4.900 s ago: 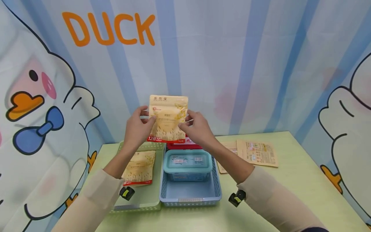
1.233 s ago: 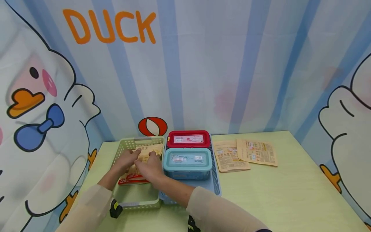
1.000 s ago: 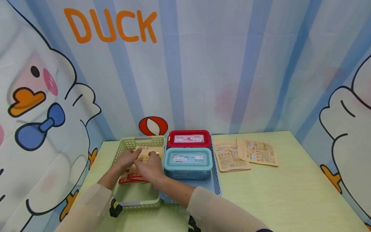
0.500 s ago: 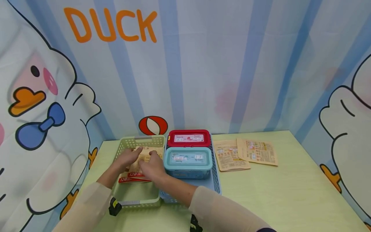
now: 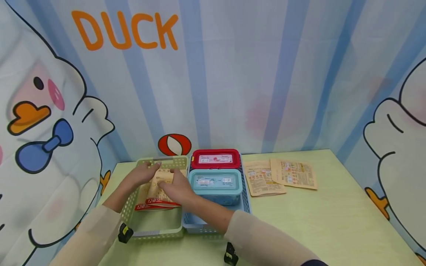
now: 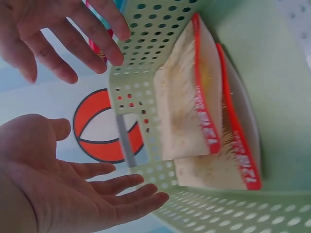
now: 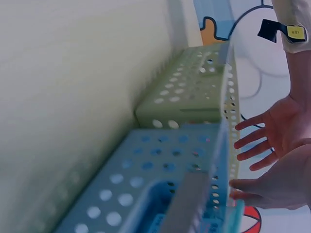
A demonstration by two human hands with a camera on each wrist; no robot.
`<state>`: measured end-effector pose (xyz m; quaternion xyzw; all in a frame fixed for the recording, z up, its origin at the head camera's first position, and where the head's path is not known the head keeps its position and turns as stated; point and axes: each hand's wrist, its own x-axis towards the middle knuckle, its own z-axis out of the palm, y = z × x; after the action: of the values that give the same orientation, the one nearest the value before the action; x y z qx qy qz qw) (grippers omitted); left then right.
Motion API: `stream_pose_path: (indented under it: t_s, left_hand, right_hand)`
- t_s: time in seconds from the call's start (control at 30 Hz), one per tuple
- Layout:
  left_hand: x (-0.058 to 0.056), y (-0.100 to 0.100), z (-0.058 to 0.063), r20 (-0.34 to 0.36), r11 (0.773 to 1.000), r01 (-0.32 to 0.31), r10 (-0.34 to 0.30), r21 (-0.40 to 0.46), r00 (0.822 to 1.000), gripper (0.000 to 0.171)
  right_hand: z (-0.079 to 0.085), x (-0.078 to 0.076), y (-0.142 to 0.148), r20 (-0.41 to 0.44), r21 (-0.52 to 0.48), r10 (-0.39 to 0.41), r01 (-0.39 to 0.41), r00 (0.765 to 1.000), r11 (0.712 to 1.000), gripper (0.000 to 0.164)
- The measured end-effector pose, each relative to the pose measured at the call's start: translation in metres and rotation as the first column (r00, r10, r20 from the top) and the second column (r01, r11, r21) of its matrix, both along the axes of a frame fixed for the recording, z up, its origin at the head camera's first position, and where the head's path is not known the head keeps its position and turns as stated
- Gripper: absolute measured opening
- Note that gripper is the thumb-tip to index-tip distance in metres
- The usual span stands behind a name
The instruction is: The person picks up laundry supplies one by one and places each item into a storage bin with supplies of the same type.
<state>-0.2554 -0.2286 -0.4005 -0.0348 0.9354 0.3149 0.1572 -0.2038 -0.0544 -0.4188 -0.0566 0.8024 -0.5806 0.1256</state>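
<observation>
Two cream pouches with red bottom strips lie overlapping in the green basket (image 5: pixel 159 223). The upper pouch (image 6: pixel 184 97) partly covers the lower pouch (image 6: pixel 211 170). Over the basket's left side is my left hand (image 5: pixel 144 175), fingers spread and nothing held; the left wrist view shows it apart from the pouches. My right hand (image 5: pixel 179 187) hovers above the right part of the basket, its fingers extended and also holding nothing. In the right wrist view both hands face each other palm to palm above the basket rim.
A blue basket (image 5: pixel 217 228) adjoins on the right, holding a teal-lidded box (image 5: pixel 215 181) and a red-lidded box (image 5: pixel 215 159). Two more pouches lie on the table to its right, a left one (image 5: pixel 263 179) and a right one (image 5: pixel 294 173). A printed curtain (image 5: pixel 233 74) hangs behind.
Earlier both hands held a pouch up before the curtain; it now lies in the green basket on the other pouch. The hands have since lifted off and drawn slightly apart.
</observation>
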Motion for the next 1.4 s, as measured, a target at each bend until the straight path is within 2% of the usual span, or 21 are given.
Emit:
stream_pose_path:
  t_s: [0.1, 0.2, 0.4, 0.5, 0.6, 0.77, 0.87, 1.0, 1.13, 1.3, 1.4]
  left_hand:
    - [0.002, 0.001, 0.009, -0.021, 0.999, 0.034, -0.034, -0.004, 0.999, 0.088]
    - [0.003, 0.004, 0.017, -0.081, 0.997, 0.070, -0.073, -0.038, 0.994, 0.086]
    - [0.006, 0.012, 0.032, -0.230, 0.981, 0.140, -0.168, -0.133, 0.959, 0.081]
    - [0.009, 0.016, 0.041, -0.270, 0.974, 0.171, -0.207, -0.152, 0.940, 0.082]
    - [0.011, 0.018, 0.049, -0.294, 0.967, 0.198, -0.239, -0.162, 0.926, 0.083]
    - [0.014, 0.021, 0.061, -0.337, 0.951, 0.253, -0.299, -0.176, 0.893, 0.084]
    - [0.015, 0.024, 0.066, -0.361, 0.940, 0.286, -0.336, -0.187, 0.870, 0.084]
    - [0.016, 0.030, 0.069, -0.378, 0.927, 0.299, -0.366, -0.225, 0.850, 0.089]
    - [0.017, 0.037, 0.068, -0.397, 0.909, 0.279, -0.390, -0.310, 0.831, 0.094]
    - [0.016, 0.045, 0.065, -0.430, 0.869, 0.243, -0.435, -0.431, 0.791, 0.096]
    - [0.016, 0.049, 0.062, -0.430, 0.851, 0.226, -0.448, -0.474, 0.784, 0.099]
  right_hand:
    - [0.007, -0.001, 0.008, -0.018, 0.003, 0.041, -0.041, 0.999, 0.999, 0.069]
    - [0.013, -0.002, 0.017, -0.040, 0.015, 0.082, -0.081, 0.996, 0.997, 0.071]
    - [0.023, -0.008, 0.035, -0.113, 0.079, 0.165, -0.156, 0.980, 0.985, 0.077]
    - [0.031, -0.010, 0.043, -0.168, 0.130, 0.238, -0.218, 0.957, 0.967, 0.082]
    - [0.039, -0.012, 0.053, -0.223, 0.197, 0.315, -0.274, 0.922, 0.941, 0.089]
    - [0.054, -0.018, 0.074, -0.306, 0.323, 0.405, -0.306, 0.861, 0.895, 0.093]
    - [0.063, -0.022, 0.089, -0.354, 0.404, 0.438, -0.287, 0.827, 0.869, 0.093]
    - [0.070, -0.027, 0.110, -0.398, 0.508, 0.452, -0.218, 0.798, 0.833, 0.097]
    - [0.072, -0.033, 0.129, -0.448, 0.592, 0.458, -0.130, 0.768, 0.796, 0.100]
    - [0.068, -0.036, 0.149, -0.509, 0.628, 0.449, -0.039, 0.734, 0.777, 0.101]
    - [0.064, -0.039, 0.158, -0.529, 0.652, 0.451, 0.005, 0.719, 0.758, 0.103]
